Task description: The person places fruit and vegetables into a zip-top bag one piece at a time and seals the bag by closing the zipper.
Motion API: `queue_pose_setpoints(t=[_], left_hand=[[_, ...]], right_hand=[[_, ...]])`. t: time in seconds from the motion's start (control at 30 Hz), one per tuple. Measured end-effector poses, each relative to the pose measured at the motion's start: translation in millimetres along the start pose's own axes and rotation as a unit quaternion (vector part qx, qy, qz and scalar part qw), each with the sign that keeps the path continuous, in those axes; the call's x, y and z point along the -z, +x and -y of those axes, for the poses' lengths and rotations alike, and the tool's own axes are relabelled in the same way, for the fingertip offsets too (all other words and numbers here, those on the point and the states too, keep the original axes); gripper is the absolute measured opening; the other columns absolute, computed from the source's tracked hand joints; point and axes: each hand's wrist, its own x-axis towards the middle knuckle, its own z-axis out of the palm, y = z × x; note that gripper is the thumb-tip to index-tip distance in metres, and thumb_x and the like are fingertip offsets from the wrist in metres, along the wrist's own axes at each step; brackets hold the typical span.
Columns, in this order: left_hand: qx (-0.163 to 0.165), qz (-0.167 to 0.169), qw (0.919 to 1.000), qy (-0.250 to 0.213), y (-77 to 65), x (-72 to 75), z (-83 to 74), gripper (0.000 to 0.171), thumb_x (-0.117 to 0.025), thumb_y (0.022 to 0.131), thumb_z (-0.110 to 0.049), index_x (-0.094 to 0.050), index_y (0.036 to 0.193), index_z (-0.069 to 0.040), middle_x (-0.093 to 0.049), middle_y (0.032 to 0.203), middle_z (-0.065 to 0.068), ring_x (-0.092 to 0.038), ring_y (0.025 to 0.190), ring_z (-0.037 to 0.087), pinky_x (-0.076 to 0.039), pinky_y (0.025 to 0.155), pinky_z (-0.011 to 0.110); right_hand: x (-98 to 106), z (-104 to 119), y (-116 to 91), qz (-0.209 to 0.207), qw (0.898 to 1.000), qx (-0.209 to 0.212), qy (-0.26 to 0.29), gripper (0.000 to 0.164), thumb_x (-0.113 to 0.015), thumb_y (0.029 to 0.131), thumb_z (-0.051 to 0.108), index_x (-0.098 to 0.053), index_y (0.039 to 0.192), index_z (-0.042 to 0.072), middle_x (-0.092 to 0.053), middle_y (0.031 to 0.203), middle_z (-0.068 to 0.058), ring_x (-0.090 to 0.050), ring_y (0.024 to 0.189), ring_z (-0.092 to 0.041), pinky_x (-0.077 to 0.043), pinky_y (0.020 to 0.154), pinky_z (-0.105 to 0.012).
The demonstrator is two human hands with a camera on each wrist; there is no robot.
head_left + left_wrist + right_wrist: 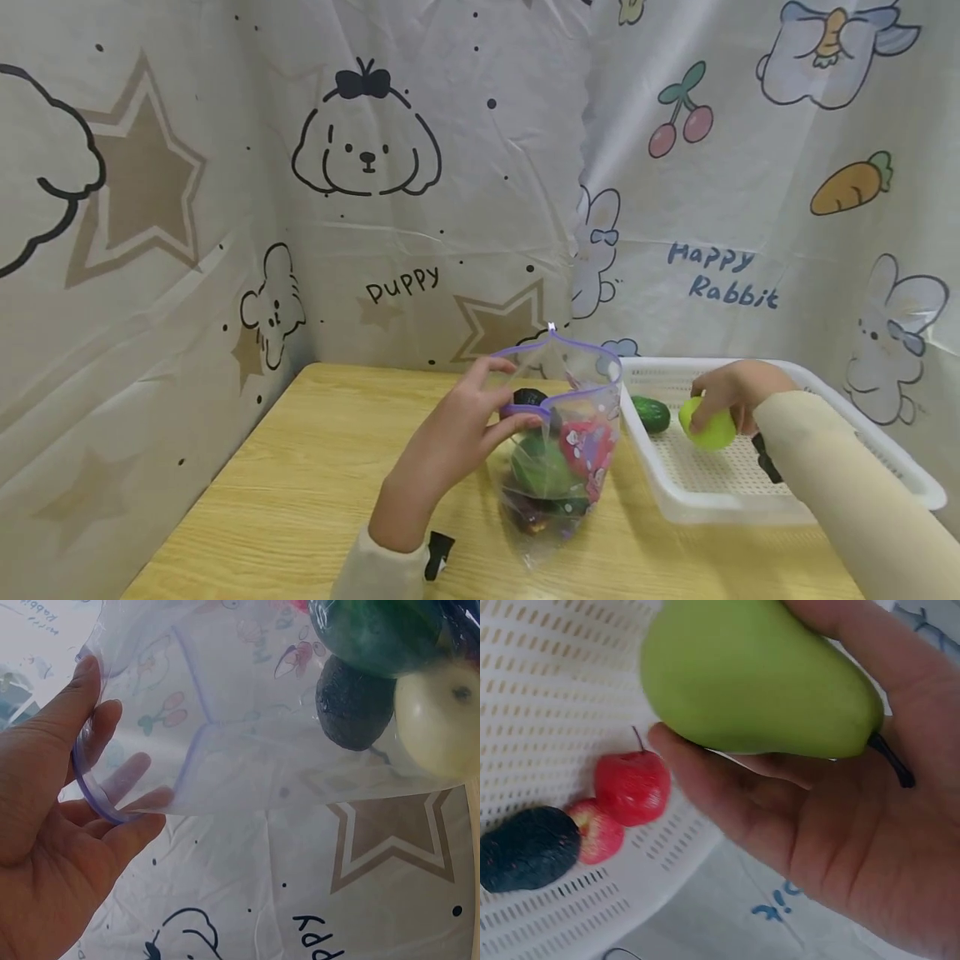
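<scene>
My left hand [468, 425] holds the purple-edged mouth of a clear zip bag [590, 458], which stands on the table. In the left wrist view, some fingers [133, 776] show through the clear plastic at the rim. Inside the bag are a dark avocado [354, 701], a pale yellow fruit [439, 724] and a larger green piece [379, 634]. My right hand [742, 392] grips a light green pear [742, 675] over the white basket [678, 504], fingers around its body. The pear's dark stem points toward the palm in the right wrist view.
The basket is right of the bag. In it lie a dark green, cucumber-like piece [650, 414], a red fruit with a stem [632, 787], a red-yellow fruit [598, 831] and a dark bumpy fruit [529, 849]. Printed cloth [375, 250] hangs behind the wooden table [300, 483].
</scene>
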Motion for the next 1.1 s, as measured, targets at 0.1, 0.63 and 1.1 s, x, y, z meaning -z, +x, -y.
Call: queue_pose_setpoints(t=[0.1, 0.63, 1.1], left_hand=[[0.002, 0.000, 1.0000, 0.005, 0.3, 1.8, 1.9, 0.031, -0.063, 0.081, -0.044, -0.056, 0.066, -0.018, -0.053, 0.126, 0.008, -0.060, 0.075, 0.010, -0.055, 0.065, 0.025], [-0.011, -0.011, 0.9999, -0.004, 4.7, 6.1, 3.5, 0.028, -0.064, 0.083, -0.040, -0.055, 0.068, -0.017, -0.052, 0.129, 0.014, -0.059, 0.077, 0.013, -0.054, 0.067, 0.030], [-0.025, -0.004, 0.9994, -0.023, 4.3, -4.3, -3.4, 0.026, -0.063, 0.084, -0.039, -0.058, 0.070, -0.017, -0.052, 0.129, 0.012, -0.063, 0.081, 0.014, -0.056, 0.070, 0.030]], right_hand=[[13.1, 11.8, -3.9, -0.009, 0.999, 0.045, -0.019, 0.075, -0.076, 0.071, 0.036, -0.044, 0.127, -0.002, -0.060, 0.102, -0.020, -0.061, 0.081, -0.030, -0.059, 0.074, -0.046], [37.6, 118.0, -91.5, -0.356, 0.856, 0.359, -0.108, 0.067, -0.076, 0.072, 0.024, -0.049, 0.133, 0.020, -0.057, 0.117, -0.013, -0.052, 0.086, -0.024, -0.050, 0.070, -0.042], [-13.8, 152.2, -108.9, -0.321, 0.830, 0.437, -0.128, 0.071, -0.076, 0.073, 0.031, -0.047, 0.137, 0.025, -0.058, 0.126, -0.007, -0.056, 0.089, -0.018, -0.054, 0.071, -0.038]])
